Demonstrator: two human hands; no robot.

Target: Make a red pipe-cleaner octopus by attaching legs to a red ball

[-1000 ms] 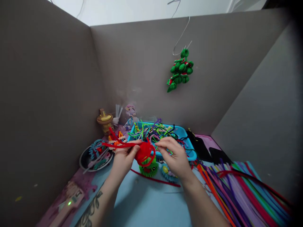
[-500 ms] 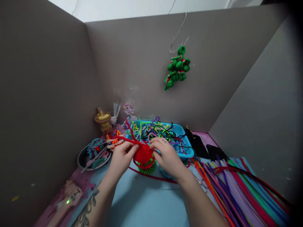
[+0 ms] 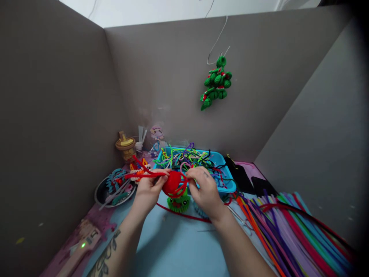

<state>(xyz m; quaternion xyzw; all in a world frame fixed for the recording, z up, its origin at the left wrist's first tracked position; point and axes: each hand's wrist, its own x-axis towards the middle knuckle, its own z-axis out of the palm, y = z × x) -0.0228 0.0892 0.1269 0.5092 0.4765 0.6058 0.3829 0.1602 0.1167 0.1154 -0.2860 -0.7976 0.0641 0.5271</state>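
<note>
Left fingers [image 3: 165,178] pinch a red ball [image 3: 172,184], right fingers [image 3: 190,175] its loops [image 3: 185,186]. The ball partly hides a green figure [image 3: 178,205].

Three plain gray panels enclose the work area: a dark left panel [image 3: 57,127] with a yellow mark [image 3: 20,241] low down, a lighter back panel [image 3: 161,77] and a right panel [image 3: 323,115]. Above shows a bright white surface [image 3: 144,11]. A soft shadow [image 3: 155,234] falls across the pale blue tabletop [image 3: 184,254].
</note>
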